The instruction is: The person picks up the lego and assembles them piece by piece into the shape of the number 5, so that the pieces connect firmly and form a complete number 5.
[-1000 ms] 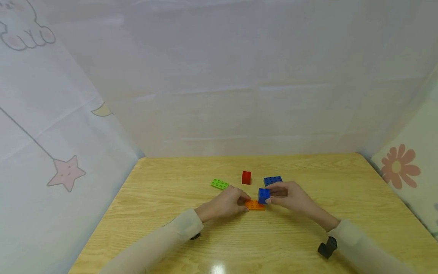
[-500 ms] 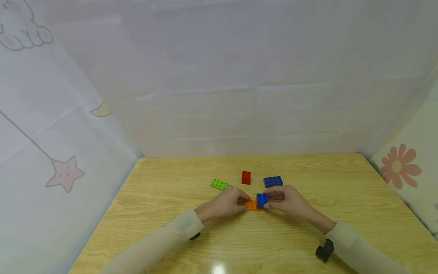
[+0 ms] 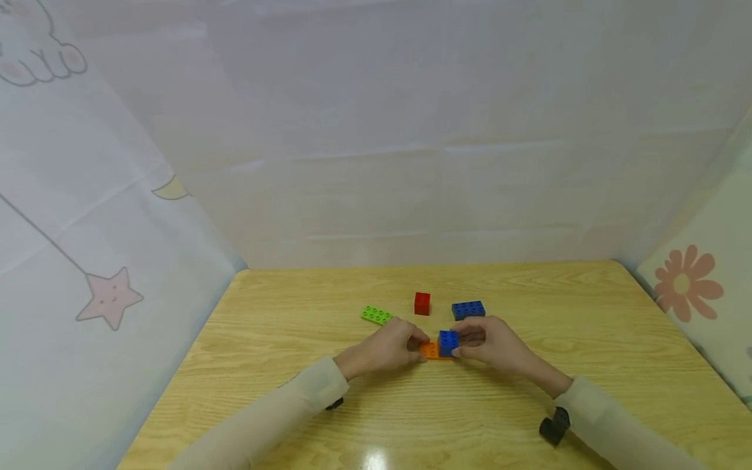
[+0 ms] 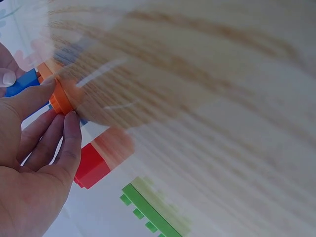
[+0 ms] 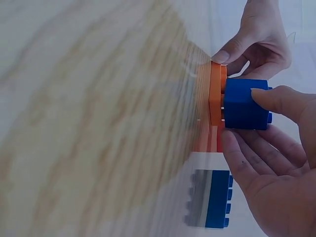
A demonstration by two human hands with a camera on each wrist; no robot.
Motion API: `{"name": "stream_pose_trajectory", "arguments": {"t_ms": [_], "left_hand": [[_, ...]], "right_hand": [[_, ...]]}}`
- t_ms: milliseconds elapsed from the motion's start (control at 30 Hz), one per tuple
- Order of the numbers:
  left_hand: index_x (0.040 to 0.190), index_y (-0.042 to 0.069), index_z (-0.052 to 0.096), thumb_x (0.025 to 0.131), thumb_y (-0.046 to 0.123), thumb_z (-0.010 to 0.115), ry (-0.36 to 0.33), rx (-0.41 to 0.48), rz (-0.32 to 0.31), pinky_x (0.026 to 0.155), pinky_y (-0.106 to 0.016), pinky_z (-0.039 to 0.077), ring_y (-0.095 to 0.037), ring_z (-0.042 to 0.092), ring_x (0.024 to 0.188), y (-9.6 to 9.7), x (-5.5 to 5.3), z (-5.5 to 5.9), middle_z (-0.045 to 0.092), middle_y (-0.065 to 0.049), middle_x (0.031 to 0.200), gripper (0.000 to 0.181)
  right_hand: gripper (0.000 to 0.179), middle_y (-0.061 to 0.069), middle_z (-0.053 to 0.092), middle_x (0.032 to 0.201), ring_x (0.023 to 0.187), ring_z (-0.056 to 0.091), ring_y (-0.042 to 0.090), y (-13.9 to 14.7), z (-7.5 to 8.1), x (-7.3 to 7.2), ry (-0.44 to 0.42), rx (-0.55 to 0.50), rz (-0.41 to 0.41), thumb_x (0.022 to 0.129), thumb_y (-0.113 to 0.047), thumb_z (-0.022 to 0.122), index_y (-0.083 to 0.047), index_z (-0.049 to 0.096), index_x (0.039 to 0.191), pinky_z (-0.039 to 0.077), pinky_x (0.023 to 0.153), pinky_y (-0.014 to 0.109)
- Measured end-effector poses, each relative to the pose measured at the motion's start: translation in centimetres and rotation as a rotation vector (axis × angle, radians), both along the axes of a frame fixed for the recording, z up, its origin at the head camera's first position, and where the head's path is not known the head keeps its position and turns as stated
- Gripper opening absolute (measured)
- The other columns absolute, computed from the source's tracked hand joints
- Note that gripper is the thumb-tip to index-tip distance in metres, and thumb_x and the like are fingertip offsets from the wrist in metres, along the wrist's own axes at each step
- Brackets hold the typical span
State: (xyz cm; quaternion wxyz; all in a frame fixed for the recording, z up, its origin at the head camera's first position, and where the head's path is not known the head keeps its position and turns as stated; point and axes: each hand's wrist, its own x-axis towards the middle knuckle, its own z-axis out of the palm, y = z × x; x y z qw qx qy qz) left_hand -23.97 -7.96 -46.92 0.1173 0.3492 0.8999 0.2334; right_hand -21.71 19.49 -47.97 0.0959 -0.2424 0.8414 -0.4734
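Note:
My left hand (image 3: 390,346) pinches the left end of a flat orange toy brick (image 3: 429,350), which lies on the table. Between the thumb and fingers of my right hand (image 3: 496,346) is a square blue brick (image 3: 449,343). In the right wrist view the blue brick (image 5: 246,103) sits at the studs of the orange brick (image 5: 216,94), over its right part; a thin gap shows, so I cannot tell whether it is fully seated. Thumb and fingertips of the left hand (image 4: 44,143) hold the orange brick (image 4: 61,98) from two sides in the left wrist view.
Behind the hands on the wooden table (image 3: 282,313) lie a flat green brick (image 3: 376,315), a red brick (image 3: 422,303) and a longer blue brick (image 3: 468,310). A pale cloth (image 3: 435,163) stands behind the table's far edge.
My right hand has moved slightly left and down, bringing the square blue brick onto the right part of the orange brick. The left hand has kept its hold in place.

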Motion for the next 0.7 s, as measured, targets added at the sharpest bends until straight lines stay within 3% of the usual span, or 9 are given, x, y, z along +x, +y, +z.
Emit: {"name": "stream_pose_trajectory", "arguments": {"t_ms": [300, 700], "left_hand": [[0.128, 0.010, 0.077, 0.096, 0.023, 0.080, 0.000, 0.005, -0.007, 0.094, -0.020, 0.059, -0.007, 0.072, 0.114, 0.03, -0.12, -0.07, 0.077, -0.001, 0.127, 0.035], [0.126, 0.010, 0.078, 0.095, 0.022, 0.080, -0.016, 0.023, 0.008, 0.092, -0.020, 0.058, -0.008, 0.072, 0.112, -0.03, -0.20, -0.11, 0.078, 0.000, 0.125, 0.034]], "right_hand": [[0.036, 0.015, 0.075, 0.122, 0.107, 0.076, 0.027, -0.69, 0.03, 0.04, 0.030, 0.010, -0.046, 0.091, -0.017, 0.083, -0.005, 0.073, 0.123, 0.064, 0.087, 0.031], [0.030, 0.010, 0.076, 0.118, 0.102, 0.074, 0.019, -1.00, -0.36, -0.19, -0.006, 0.015, -0.106, 0.087, -0.014, 0.085, -0.009, 0.074, 0.115, 0.063, 0.085, 0.029]]}}
